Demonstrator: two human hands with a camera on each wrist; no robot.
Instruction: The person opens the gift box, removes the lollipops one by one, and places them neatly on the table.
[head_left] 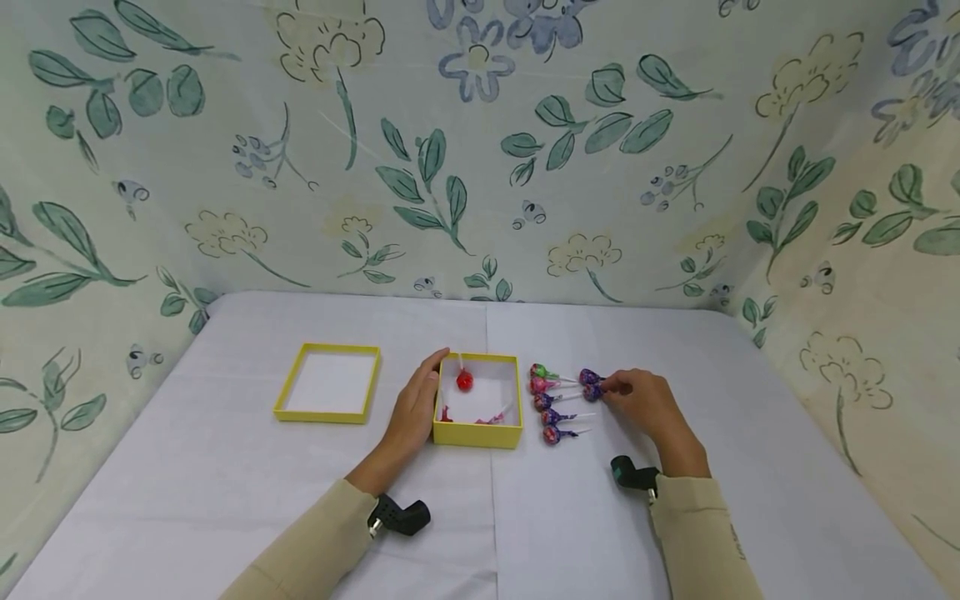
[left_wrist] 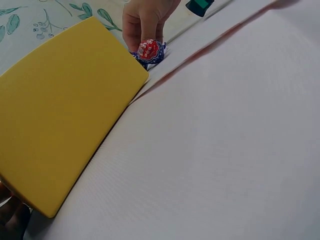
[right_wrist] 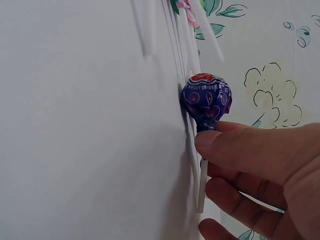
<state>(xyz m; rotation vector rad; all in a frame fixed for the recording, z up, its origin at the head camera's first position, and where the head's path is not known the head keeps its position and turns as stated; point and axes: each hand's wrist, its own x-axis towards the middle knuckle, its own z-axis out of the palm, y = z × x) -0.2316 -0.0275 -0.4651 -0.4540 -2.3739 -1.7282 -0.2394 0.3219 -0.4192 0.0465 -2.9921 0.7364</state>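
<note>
My right hand (head_left: 647, 403) pinches a purple-wrapped lollipop (right_wrist: 207, 100) just below its round head, thumb on the near side, white stick pointing toward the palm. Another purple lollipop (head_left: 588, 377) lies right behind it. To their left, several wrapped lollipops (head_left: 552, 435) form a column, one green, one pink, the others purple. A yellow box (head_left: 477, 434) with a white inside stands left of them. Inside it are a red lollipop (head_left: 465, 381) on a white stick and scraps of pink wrapper (head_left: 491, 418). My left hand (head_left: 411, 414) rests along the box's left side, fingers extended.
A shallow yellow lid (head_left: 322, 415) lies inside-up on the white-covered table (head_left: 420, 325), left of the box. Flower-patterned cloth (head_left: 480, 167) hangs behind and at both sides. Black wrist devices (head_left: 633, 475) are worn at both sleeves.
</note>
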